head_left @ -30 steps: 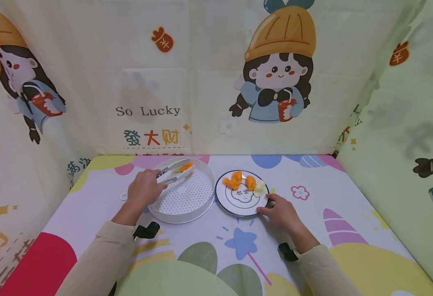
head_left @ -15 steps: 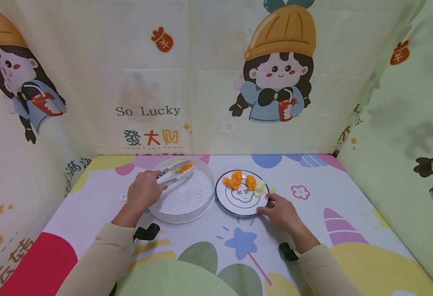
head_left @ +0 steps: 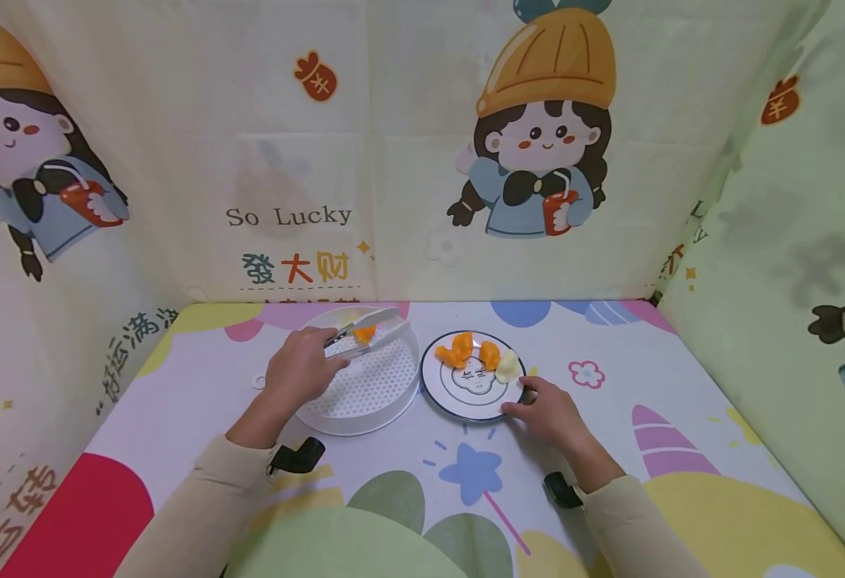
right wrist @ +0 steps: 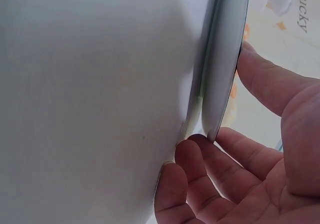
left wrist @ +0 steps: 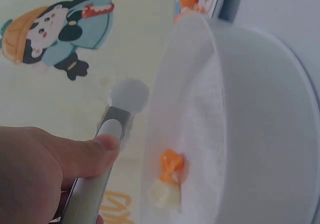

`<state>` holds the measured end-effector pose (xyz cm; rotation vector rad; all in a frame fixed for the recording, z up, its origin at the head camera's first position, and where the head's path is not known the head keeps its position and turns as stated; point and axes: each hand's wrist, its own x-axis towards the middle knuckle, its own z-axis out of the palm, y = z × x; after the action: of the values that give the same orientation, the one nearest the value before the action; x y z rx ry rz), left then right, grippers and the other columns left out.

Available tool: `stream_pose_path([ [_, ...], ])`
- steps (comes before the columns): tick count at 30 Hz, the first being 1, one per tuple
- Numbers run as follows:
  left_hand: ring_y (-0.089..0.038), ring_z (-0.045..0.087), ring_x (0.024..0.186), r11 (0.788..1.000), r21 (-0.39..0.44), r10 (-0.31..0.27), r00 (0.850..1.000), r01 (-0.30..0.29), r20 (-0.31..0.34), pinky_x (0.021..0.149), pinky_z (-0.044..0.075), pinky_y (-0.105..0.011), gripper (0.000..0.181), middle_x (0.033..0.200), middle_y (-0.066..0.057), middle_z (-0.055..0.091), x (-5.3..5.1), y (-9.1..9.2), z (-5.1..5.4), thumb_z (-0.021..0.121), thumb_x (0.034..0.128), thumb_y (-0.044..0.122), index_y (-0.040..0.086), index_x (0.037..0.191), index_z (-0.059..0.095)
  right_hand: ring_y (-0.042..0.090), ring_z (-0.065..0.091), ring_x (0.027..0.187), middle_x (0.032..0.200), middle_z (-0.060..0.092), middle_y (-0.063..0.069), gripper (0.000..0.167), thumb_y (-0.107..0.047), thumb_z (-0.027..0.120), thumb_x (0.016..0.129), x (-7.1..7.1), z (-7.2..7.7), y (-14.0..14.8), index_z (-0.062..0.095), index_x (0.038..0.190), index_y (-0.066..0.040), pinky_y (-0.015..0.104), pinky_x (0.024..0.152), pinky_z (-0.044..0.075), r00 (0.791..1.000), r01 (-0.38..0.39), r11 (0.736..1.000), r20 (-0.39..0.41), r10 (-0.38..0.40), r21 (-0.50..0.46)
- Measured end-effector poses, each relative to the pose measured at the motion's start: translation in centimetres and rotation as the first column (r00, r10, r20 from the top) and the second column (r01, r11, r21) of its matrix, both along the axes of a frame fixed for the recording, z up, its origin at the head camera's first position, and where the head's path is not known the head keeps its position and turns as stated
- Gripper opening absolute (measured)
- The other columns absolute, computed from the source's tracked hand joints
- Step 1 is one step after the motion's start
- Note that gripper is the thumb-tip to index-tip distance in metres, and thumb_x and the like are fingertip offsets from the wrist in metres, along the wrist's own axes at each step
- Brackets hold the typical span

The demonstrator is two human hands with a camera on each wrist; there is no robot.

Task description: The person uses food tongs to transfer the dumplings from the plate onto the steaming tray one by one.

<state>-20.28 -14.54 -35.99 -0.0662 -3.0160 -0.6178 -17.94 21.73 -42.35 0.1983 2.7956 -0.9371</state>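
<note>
My left hand (head_left: 299,371) holds a pair of tongs (head_left: 375,319) above a round white steamer basket (head_left: 360,423) with a perforated bottom. In the left wrist view the tongs' blunt end stands over the basket, apparently gripping nothing. Inside the basket lie a knobbly orange piece (left wrist: 171,164) and a pale yellowish piece (left wrist: 165,196), side by side. To the right sits a white plate (head_left: 440,393) with a dark rim, bearing several orange pieces (head_left: 462,347) and a pale piece (head_left: 507,367). My right hand (head_left: 548,413) grips the plate's right edge, thumb on top and fingers at the edge.
Basket and plate stand almost touching on a table with a colourful printed cloth (head_left: 465,466). Behind and at both sides hang cartoon-printed curtains (head_left: 408,160). A small white ring-shaped tab (head_left: 258,382) shows left of the basket, partly behind my left hand.
My left hand has shifted right and slightly up with the tongs, whose tips now reach toward the basket's right side. The orange piece stays in the basket. The right hand and plate hold still.
</note>
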Motion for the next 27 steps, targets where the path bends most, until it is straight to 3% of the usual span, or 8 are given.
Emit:
stream_pose_path([
  [10,-0.031,0.055,0.103,0.990,-0.034,-0.140,0.990,0.140,-0.019,0.076,0.054,-0.046,0.056,0.127,-0.015,0.062,0.7,3.0,0.3,0.080,0.0859,0.028,0.008,0.135,0.063,0.046,0.045,0.128,0.144,0.047,0.030,0.073,-0.037,0.077,0.088,0.0,0.0,-0.1,0.049,0.144,0.002,0.058,0.104,0.040,1.000,0.001,1.000,-0.003,-0.001,0.000],
  [17,-0.028,0.054,0.106,0.985,-0.045,-0.167,0.986,0.167,0.013,0.077,0.056,-0.043,0.055,0.126,-0.011,0.063,1.1,5.2,0.1,0.083,0.0833,0.028,0.012,0.133,0.066,0.046,0.044,0.128,0.144,0.046,0.029,0.074,-0.037,0.077,0.088,0.0,0.0,-0.1,0.048,0.144,0.001,0.058,0.103,0.040,1.000,0.005,1.000,-0.001,-0.005,0.001],
  [23,-0.024,0.053,0.096,0.979,-0.026,-0.199,0.979,0.200,0.033,0.072,0.055,-0.037,0.052,0.117,-0.007,0.065,1.1,7.1,-0.3,0.084,0.0832,0.027,0.012,0.130,0.068,0.045,0.044,0.128,0.144,0.047,0.029,0.074,-0.038,0.077,0.088,0.0,0.1,0.0,0.049,0.144,0.001,0.058,0.103,0.040,1.000,0.006,1.000,0.001,-0.006,0.000],
  [27,-0.024,0.053,0.096,0.974,-0.036,-0.223,0.974,0.225,0.046,0.074,0.054,-0.037,0.051,0.120,-0.007,0.065,0.9,8.5,-0.7,0.082,0.0846,0.029,0.011,0.131,0.067,0.045,0.044,0.128,0.143,0.047,0.029,0.073,-0.037,0.077,0.088,0.0,0.0,0.0,0.049,0.144,0.001,0.058,0.104,0.039,1.000,0.003,1.000,0.002,-0.003,-0.003],
])
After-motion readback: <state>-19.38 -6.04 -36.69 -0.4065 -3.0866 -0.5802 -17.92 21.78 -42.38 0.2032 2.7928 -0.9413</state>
